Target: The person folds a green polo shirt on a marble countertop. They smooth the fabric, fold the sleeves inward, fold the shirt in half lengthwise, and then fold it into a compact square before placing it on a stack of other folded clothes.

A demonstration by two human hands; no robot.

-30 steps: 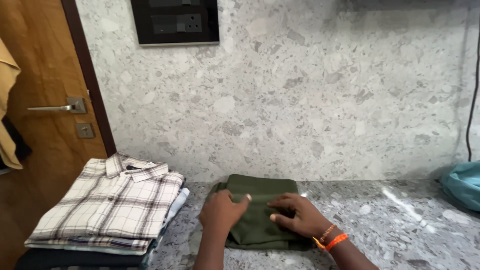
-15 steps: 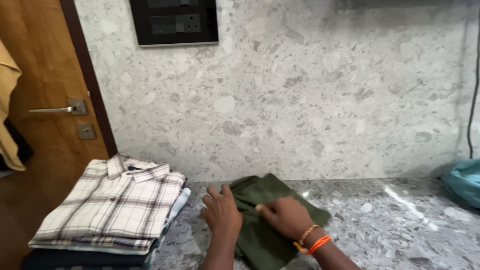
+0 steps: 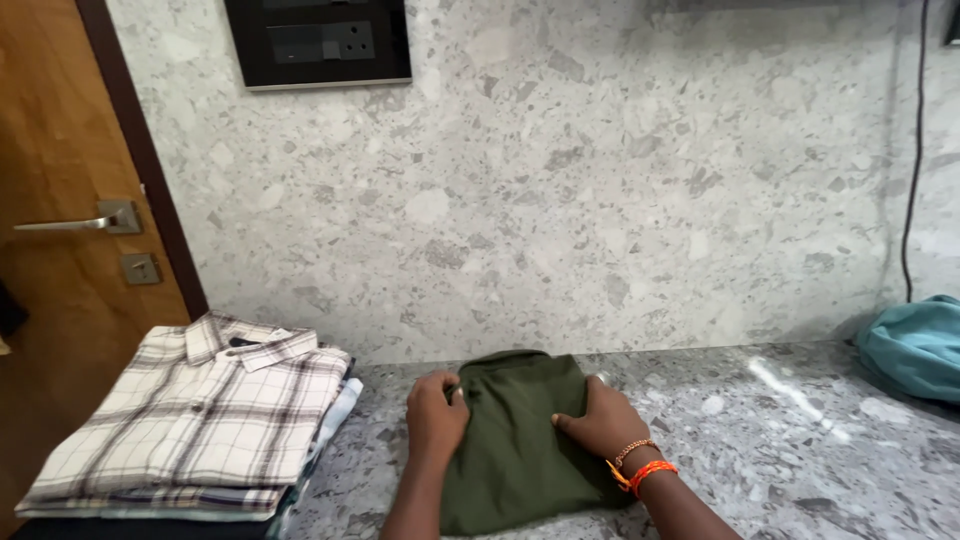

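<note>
- Head view: a folded olive-green garment (image 3: pixel 520 450) lies on the speckled grey stone bench (image 3: pixel 800 450), near the middle and close to the near edge, its far end a little short of the wall.
- The left hand (image 3: pixel 437 415) rests on the garment's left edge, fingers curled down over the fold; it looks to pinch the cloth at the far-left corner, though how firm the grip is I cannot tell.
- The right hand (image 3: pixel 605 420) lies palm down on the garment's right side, fingers spread and pointing left across the cloth, pressing it flat rather than gripping it.
- A beaded bracelet and an orange band (image 3: pixel 640 468) sit on the right wrist.
- Both forearms come in from the near edge, one on each side of the garment.
- To the left, just beside the left hand but apart from the green garment, stands a stack of folded clothes (image 3: pixel 190 440); a cream and brown checked shirt with its collar at the far end lies on top, with darker pieces below.
- At the far right edge of the bench lies a teal cloth bundle (image 3: pixel 915 345), well apart from the hands.
- A black cable (image 3: pixel 912 150) hangs down the wall above that bundle.
- The wall behind is the same speckled stone, with a black switch and socket panel (image 3: pixel 318 42) high at the left.
- Further left is a wooden door (image 3: pixel 60 250) with a metal lever handle (image 3: pixel 75 220).
</note>
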